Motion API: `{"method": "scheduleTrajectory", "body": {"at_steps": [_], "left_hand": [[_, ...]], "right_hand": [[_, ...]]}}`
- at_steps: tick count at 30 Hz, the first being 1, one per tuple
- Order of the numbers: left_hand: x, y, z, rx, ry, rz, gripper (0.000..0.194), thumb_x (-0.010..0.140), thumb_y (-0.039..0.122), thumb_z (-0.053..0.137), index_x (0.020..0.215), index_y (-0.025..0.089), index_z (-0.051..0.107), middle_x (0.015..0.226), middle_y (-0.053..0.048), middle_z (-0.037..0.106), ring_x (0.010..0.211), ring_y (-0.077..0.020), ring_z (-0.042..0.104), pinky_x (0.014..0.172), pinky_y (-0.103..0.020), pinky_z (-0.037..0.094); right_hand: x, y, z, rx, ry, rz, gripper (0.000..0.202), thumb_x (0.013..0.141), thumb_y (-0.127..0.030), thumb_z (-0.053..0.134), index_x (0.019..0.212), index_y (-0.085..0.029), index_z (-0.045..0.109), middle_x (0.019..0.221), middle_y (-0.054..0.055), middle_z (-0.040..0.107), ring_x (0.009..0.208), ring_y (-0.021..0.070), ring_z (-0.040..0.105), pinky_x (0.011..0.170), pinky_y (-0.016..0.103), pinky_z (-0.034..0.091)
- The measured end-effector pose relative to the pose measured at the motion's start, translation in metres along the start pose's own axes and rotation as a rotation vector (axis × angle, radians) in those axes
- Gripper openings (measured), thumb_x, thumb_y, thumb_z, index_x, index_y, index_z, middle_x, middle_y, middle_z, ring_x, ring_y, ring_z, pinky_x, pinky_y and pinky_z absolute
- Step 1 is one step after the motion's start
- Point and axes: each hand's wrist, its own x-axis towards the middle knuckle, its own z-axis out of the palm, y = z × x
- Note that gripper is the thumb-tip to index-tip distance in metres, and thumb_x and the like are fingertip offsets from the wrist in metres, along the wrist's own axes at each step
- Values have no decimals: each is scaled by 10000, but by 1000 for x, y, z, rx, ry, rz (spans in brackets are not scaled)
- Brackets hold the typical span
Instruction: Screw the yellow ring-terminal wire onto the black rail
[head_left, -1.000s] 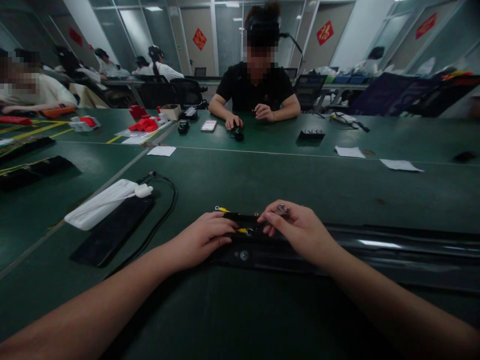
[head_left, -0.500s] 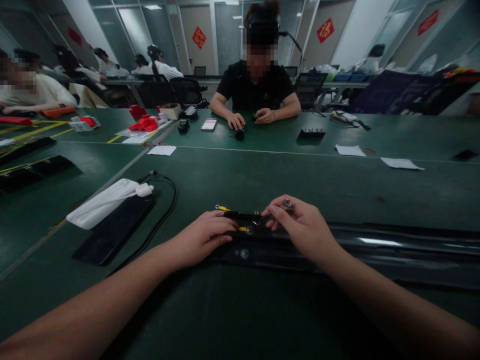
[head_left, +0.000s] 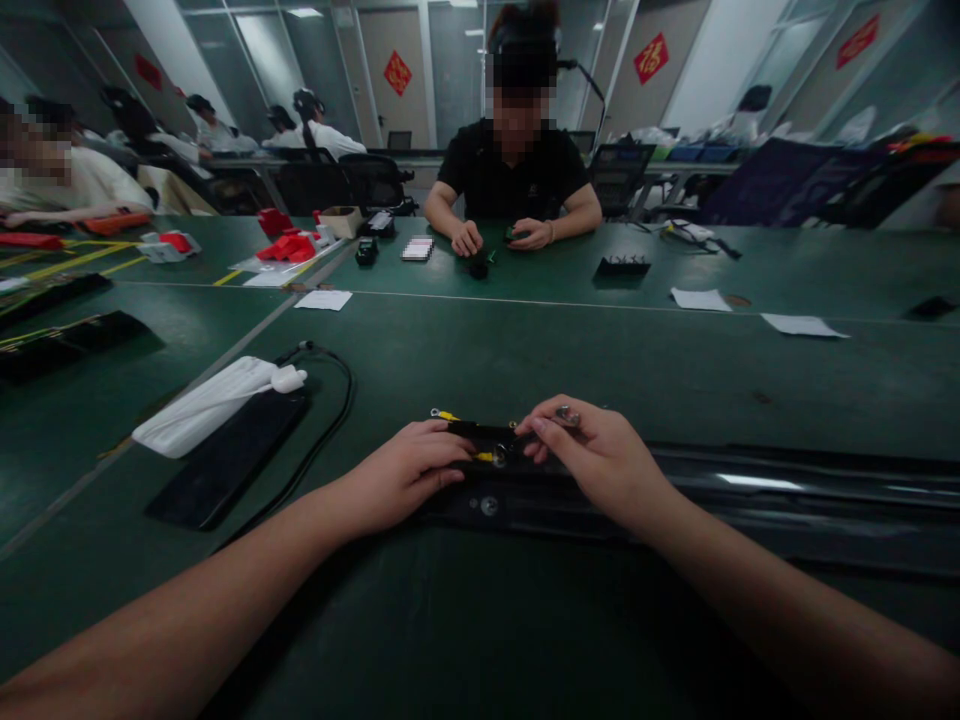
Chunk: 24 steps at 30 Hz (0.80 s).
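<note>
A long black glossy part [head_left: 750, 485] lies across the green table in front of me. My left hand [head_left: 409, 470] grips its left end, fingers over the upper edge and thumb on the near side. Beside those fingertips a yellow wire terminal [head_left: 485, 457] sits at a bolt. Another yellow terminal [head_left: 444, 415] with a metal ring sticks out behind the part. Below, a round screw [head_left: 489, 506] shows on the near face. My right hand [head_left: 600, 450] is closed on a small metal wrench [head_left: 568, 415], its open jaw showing above the fingers; its other end is mostly hidden.
Left of my arm lie a white power bank [head_left: 206, 405], a dark phone [head_left: 229, 460] and a looping black cable [head_left: 349, 400]. Across the green table [head_left: 600, 370] a person in black [head_left: 517, 175] handles small dark parts. Paper pieces [head_left: 701, 300] and a black holder [head_left: 622, 266] lie farther back.
My right hand has shifted slightly left and turned with the wrench. My left hand has stayed in place. The person opposite has lifted one hand a little off a small dark part.
</note>
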Motion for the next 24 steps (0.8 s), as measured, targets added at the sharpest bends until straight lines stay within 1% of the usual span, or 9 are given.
{"method": "scheduleTrajectory", "body": {"at_steps": [5,13,18,21,24], "left_hand": [[1,0,0,-8,-6,-1,166,973,203,488,1068,228,622,1190,-31,636,1171,-200,523,1085,-418,312],[0,-1,1,-13,-9,2,175,983,223,470,1075,226,619,1189,-44,636,1174,-217,520,1084,-444,311],[0,-1,0,-13,-6,7,176,975,199,482,1081,225,620,1190,-38,639,1172,-207,520,1081,-417,321],[0,-1,1,-19,3,9,179,972,186,488,1089,228,617,1202,-33,634,1186,-205,509,1070,-410,338],[-1,-2,2,-16,4,3,198,972,177,485,1116,232,609,1222,-33,627,1199,-208,500,1090,-432,312]], "right_hand": [[0,1,0,-5,-9,-4,175,953,-273,495,934,-177,640,859,51,708,717,164,679,677,310,538],[0,2,0,13,-13,-3,188,954,-293,492,941,-183,644,882,56,709,731,171,672,688,328,539],[0,0,0,38,-7,13,181,959,-280,484,930,-181,632,880,47,704,722,159,672,692,312,539],[-2,-5,-1,-15,-11,-7,183,963,-278,483,945,-185,639,863,41,701,730,161,673,698,311,532],[-4,-11,1,-15,64,8,191,965,-280,479,943,-183,642,841,41,701,728,164,676,700,312,534]]}}
